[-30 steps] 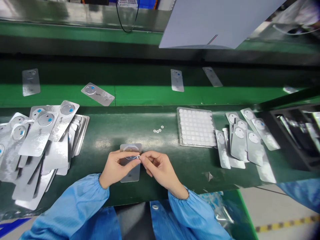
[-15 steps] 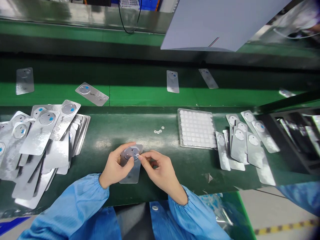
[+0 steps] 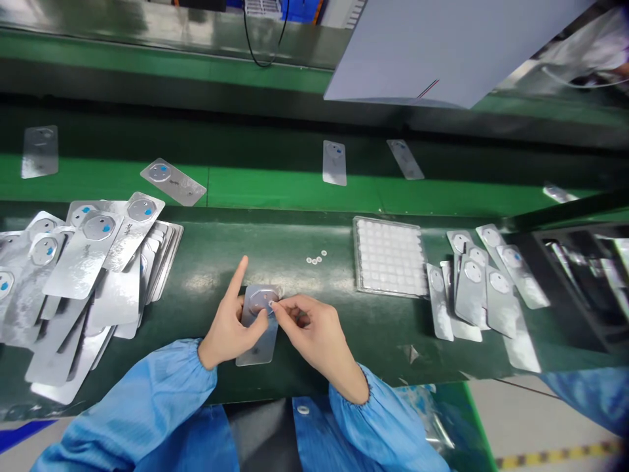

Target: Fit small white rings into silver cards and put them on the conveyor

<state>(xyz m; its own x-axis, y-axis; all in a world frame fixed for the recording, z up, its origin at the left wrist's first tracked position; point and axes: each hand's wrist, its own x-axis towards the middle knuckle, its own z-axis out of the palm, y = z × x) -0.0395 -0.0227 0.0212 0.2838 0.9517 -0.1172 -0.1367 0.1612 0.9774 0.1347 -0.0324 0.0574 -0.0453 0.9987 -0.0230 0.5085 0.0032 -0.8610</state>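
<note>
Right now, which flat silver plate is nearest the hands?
The rectangular silver plate under the left hand and right hand; the others lie in side piles or on the green strip behind.

Thin metal plate (image 3: 256,344): silver-grey, rounded corners, flat on the green worktop (image 3: 206,246), its far end angled slightly right.
Plate's far end: an octagonal-looking panel with small dark spots (partly covered, from where I stand).
Small white ring (image 3: 271,303): pinched in the right hand's (image 3: 317,328) fingertips, at the panel's right side (contact too tiny to make out).
</note>
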